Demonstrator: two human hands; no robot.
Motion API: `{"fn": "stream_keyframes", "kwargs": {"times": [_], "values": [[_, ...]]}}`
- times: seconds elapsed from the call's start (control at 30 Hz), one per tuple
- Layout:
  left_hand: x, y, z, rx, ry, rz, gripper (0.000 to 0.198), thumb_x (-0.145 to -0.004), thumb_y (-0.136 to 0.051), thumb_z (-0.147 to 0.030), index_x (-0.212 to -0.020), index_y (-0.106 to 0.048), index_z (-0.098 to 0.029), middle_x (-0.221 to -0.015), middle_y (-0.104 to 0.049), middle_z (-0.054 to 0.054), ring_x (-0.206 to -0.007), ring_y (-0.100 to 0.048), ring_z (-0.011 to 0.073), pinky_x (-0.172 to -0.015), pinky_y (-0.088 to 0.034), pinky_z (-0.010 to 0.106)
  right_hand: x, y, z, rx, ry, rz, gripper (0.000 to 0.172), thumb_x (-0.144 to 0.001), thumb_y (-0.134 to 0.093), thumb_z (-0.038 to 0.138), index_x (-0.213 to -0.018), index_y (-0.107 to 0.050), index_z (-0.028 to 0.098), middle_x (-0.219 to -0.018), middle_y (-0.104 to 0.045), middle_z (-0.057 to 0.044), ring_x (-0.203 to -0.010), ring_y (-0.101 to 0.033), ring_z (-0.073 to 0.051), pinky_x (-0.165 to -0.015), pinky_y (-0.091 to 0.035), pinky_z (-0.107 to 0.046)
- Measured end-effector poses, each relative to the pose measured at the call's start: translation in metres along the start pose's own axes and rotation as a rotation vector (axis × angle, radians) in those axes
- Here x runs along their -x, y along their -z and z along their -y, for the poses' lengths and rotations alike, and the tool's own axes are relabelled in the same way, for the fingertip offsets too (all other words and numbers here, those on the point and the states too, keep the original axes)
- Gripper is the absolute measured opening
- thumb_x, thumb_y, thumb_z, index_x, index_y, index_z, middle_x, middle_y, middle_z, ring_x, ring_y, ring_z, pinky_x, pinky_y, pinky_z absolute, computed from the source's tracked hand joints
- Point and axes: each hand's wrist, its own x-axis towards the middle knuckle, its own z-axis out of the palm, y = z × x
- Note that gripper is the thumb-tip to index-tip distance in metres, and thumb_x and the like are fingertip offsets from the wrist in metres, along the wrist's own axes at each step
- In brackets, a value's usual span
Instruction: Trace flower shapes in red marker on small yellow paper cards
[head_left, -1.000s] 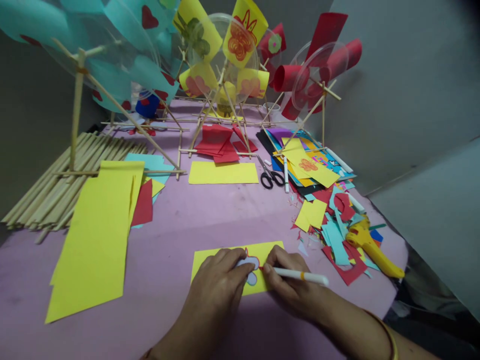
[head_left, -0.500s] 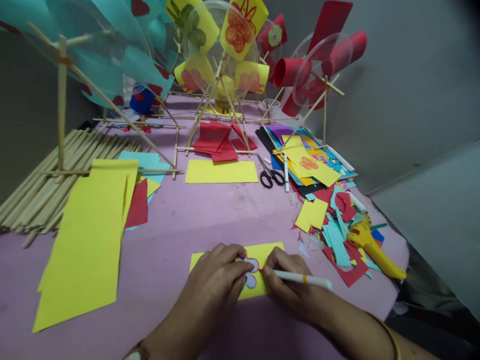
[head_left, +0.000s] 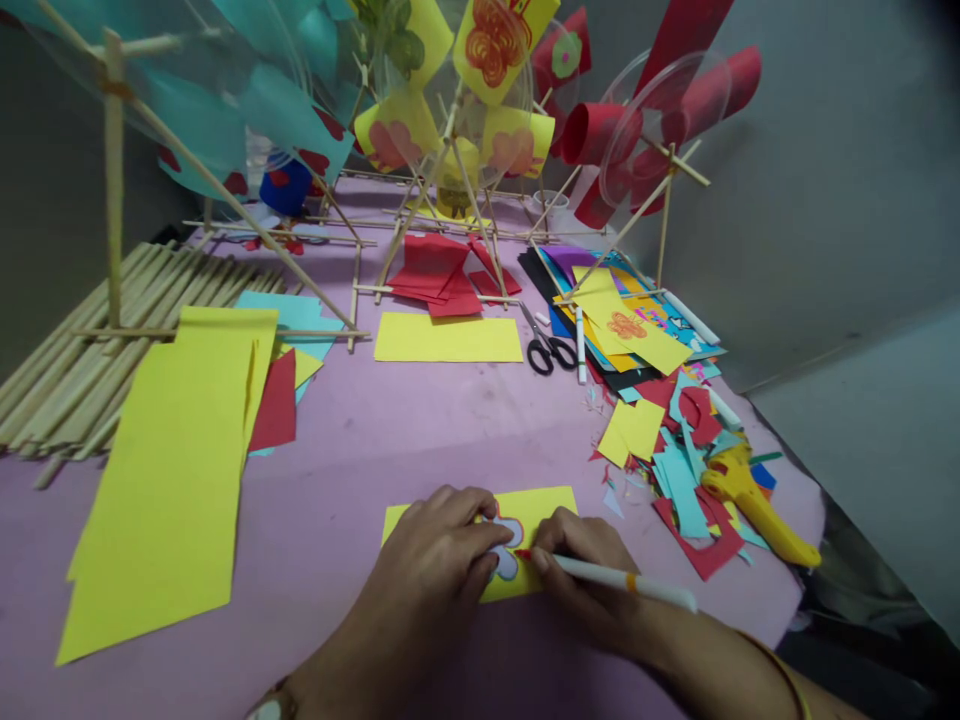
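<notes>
A yellow paper strip (head_left: 551,500) lies flat on the table in front of me, with a pale lilac, lobed paper cutout (head_left: 507,566) on it. My left hand (head_left: 442,545) has its fingers curled together and presses the cutout down, hiding its left part. In my right hand (head_left: 589,565) is a white marker (head_left: 622,577) with an orange band. Its red tip touches the strip at the cutout's right edge, between two lobes. A red line shows around the upper lobe.
Yellow sheets (head_left: 169,470) and wooden sticks (head_left: 90,370) lie left. Another yellow strip (head_left: 448,338), scissors (head_left: 551,350) and red papers (head_left: 431,270) are farther back. Right are paper scraps (head_left: 682,480) and a yellow glue gun (head_left: 757,505). Stick-framed pinwheels (head_left: 450,130) stand behind.
The marker tip has moved slightly down along the cutout's edge, into the notch between the lobes, and the marker's back end has swung lower right. My left hand stays put. The view has shifted slightly.
</notes>
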Motion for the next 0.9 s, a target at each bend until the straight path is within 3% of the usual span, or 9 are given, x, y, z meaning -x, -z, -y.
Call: {"fn": "stream_keyframes", "kwargs": {"times": [0.9], "values": [[0.0011, -0.0007, -0.0016, 0.023, -0.005, -0.009, 0.016, -0.090, -0.047, -0.016, -0.095, -0.060, -0.025, -0.105, -0.057, 0.003, -0.093, -0.051, 0.0223, -0.076, -0.038, 0.039, -0.0013, -0.0043, -0.0060, -0.075, -0.042, 0.059, 0.013, -0.091, -0.048, 0.017, -0.080, -0.044, 0.022, -0.059, -0.042, 0.008, -0.047, -0.037, -0.008, -0.047, -0.027, -0.020]]}}
